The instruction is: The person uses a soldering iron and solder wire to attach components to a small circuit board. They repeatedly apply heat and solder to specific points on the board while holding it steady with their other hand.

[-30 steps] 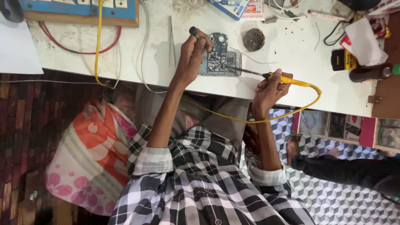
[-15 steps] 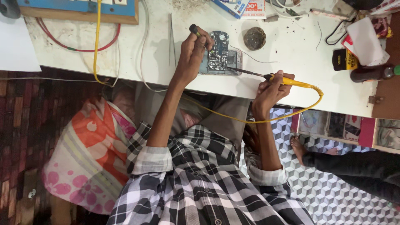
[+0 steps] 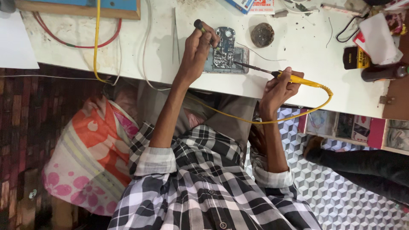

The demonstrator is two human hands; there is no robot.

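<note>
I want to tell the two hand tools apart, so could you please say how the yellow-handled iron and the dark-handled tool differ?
The soldering iron in the right hand has a yellow handle trailing a yellow cord; the dark-handled tool in the left hand shows no cord. The soldering iron lies nearly level, its thin tip approaching from the side; the dark-handled tool slants down from above. Both point at the circuit board on the white table.

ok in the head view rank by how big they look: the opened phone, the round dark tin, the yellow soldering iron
1. yellow soldering iron, longest, counting its tip and handle
2. opened phone
3. round dark tin, smallest

All lie at table height, so nearness hardly skews this.
</note>
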